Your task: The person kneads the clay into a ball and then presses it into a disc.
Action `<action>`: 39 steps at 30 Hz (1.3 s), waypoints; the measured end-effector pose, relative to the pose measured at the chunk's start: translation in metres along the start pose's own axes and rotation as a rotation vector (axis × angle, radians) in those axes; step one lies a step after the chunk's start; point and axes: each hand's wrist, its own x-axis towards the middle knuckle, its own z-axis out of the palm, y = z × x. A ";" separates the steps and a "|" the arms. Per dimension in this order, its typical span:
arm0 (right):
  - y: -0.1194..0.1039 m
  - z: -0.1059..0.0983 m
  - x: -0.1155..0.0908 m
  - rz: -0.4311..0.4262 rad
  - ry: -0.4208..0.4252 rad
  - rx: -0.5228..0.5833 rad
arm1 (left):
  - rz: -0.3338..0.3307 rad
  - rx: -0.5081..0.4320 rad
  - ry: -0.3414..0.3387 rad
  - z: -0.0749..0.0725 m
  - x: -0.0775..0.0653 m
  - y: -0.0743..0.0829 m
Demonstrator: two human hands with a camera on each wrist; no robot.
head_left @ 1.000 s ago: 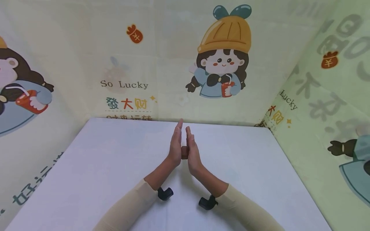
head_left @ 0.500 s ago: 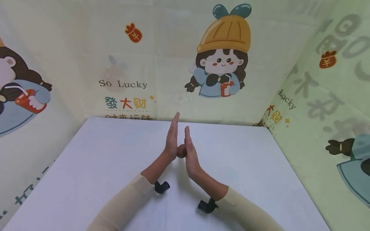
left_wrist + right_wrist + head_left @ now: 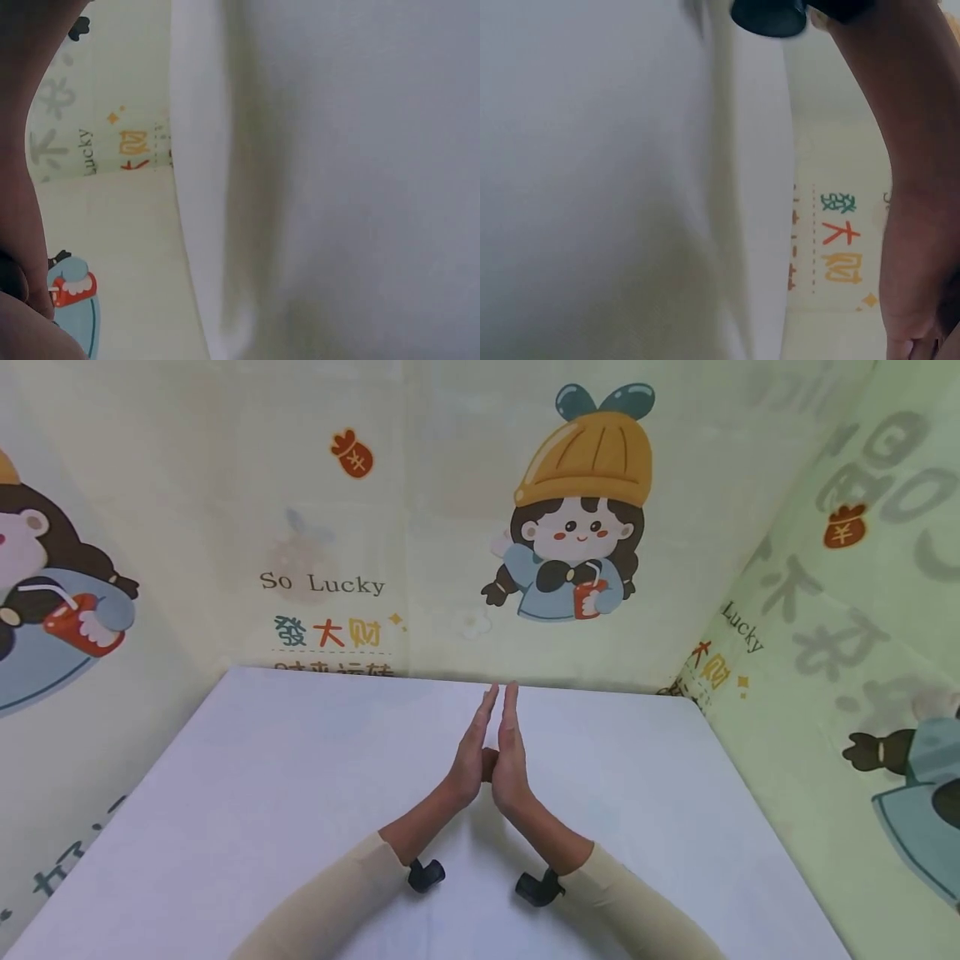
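Note:
In the head view, a small dark-brown round lump sits between two upright, facing palms; I cannot tell what it is made of. My left hand presses against the lump from the left, fingers straight and pointing away from me. From the right, the palm of my right hand presses it too, its fingers also straight. The fingertips of both hands lean close together above it. At the left edge of the left wrist view, a dark rounded bit shows between the hands. Most of the lump is hidden by the palms.
A white-covered table lies below the hands. Printed cloth walls with cartoon figures stand behind it and at both sides. Black wrist cameras hang under the left wrist and right wrist.
The palms have slid against each other with the lump between them: my left hand went forward, then back and rightward. My right hand has shifted right and slightly forward.

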 end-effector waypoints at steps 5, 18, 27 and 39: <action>-0.002 -0.008 0.008 -0.011 0.058 -0.025 | 0.030 -0.011 -0.047 0.005 -0.006 0.000; -0.006 -0.010 0.013 -0.003 -0.039 0.125 | 0.148 -0.039 -0.012 0.011 -0.005 0.023; -0.010 -0.002 0.002 -0.014 -0.115 0.099 | 0.157 -0.090 0.063 0.003 0.003 0.029; -0.011 0.010 -0.007 -0.072 -0.172 0.107 | 0.171 -0.076 0.181 -0.023 0.031 0.036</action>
